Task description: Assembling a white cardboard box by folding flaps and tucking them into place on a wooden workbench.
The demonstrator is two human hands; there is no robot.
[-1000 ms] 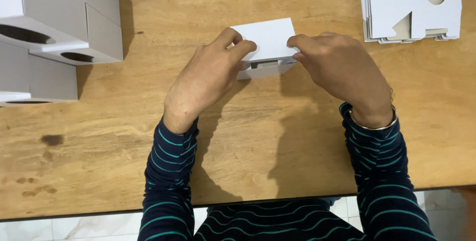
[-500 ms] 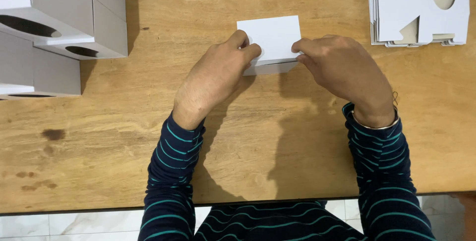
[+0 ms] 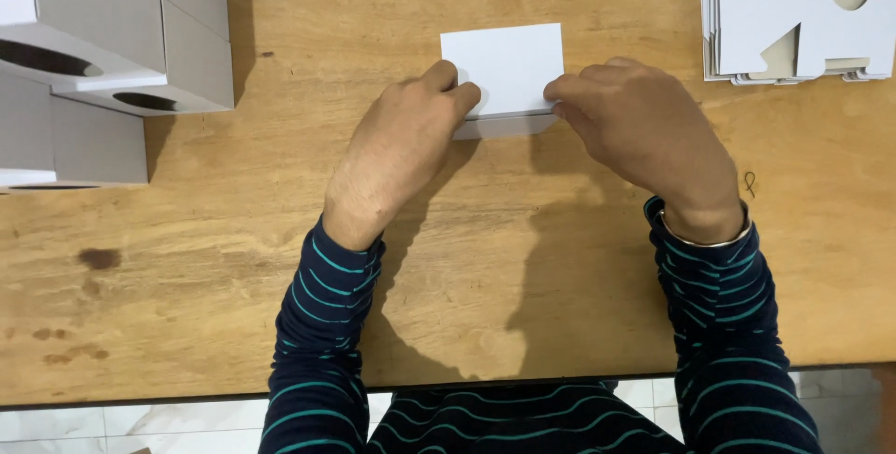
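From the head camera we look straight down at a wooden desk [image 3: 233, 305]. Our left hand [image 3: 401, 151] and right hand [image 3: 649, 137] both close on a small white folded card piece [image 3: 504, 67] lying near the middle of the far half of the desk. Each hand pinches a lower corner, apparently so the fold stays pressed flat and square against the wood. Assembled white cardboard boxes [image 3: 103, 53] with oval cut-outs stand together at the far left. A stack of flat white box blanks [image 3: 793, 15] lies at the far right, within reach. Our fingers hide the fold's lower edge, and the frame cuts off the boxes and the stack.
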